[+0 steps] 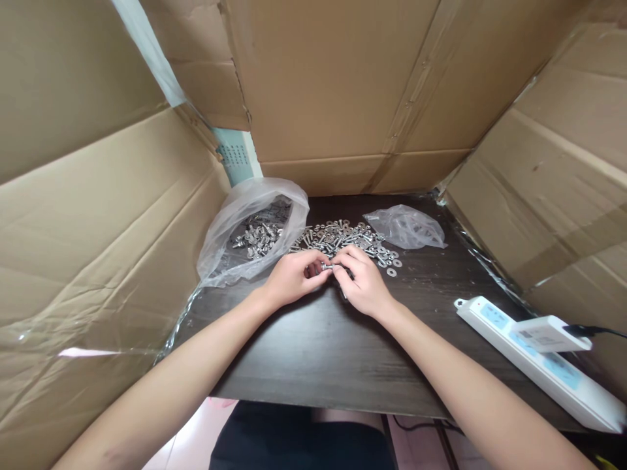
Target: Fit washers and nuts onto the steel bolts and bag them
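My left hand [292, 275] and my right hand [361, 281] meet above the dark wooden table [313, 352]. Both pinch a small metal bolt [327, 266] between their fingertips. Just beyond them lies a loose pile of bolts, nuts and washers [343, 238]. An open clear plastic bag [255, 228] to the left holds more assembled bolts. A smaller crumpled plastic bag [405, 227] lies to the right of the pile.
Cardboard walls [98, 215] enclose the table on the left, back and right. A white power strip [539, 362] with a white plug adapter [551, 334] lies at the right front edge. My dark-clothed lap shows below the table's front edge.
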Demonstrator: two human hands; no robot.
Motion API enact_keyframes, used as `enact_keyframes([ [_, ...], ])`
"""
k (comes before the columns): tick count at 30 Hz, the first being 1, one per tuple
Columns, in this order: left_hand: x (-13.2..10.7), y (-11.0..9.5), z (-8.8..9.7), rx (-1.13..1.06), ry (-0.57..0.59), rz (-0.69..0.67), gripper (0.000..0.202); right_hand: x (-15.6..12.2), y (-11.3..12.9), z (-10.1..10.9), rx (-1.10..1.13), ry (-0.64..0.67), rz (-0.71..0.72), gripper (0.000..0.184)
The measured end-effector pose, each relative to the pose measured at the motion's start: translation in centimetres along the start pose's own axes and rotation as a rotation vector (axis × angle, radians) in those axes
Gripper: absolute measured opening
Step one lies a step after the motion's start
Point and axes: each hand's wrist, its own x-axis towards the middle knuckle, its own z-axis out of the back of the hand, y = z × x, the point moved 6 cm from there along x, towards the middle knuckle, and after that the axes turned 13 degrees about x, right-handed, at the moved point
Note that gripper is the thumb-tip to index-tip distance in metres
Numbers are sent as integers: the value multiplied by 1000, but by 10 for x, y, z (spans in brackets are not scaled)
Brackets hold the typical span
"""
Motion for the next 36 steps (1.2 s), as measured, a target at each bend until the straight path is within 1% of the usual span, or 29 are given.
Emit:
enact_keyframes([
  [6,0,0,0,2,10,1,11,1,0,0,-19,12,-13,22],
  [10,1,1,1,-3,-5,8,11,1,1,3,15,-5,-22,13],
  [15,0,1,2,-2,-12,-1,12,1,2,2,21,7,-2,9],
  [31,1,2,1,4,-5,2,11,1,4,1,53,3,-4,16],
  [36,1,1,2,-9,0,12,10,2,6,6,37,-9,-3,9],
])
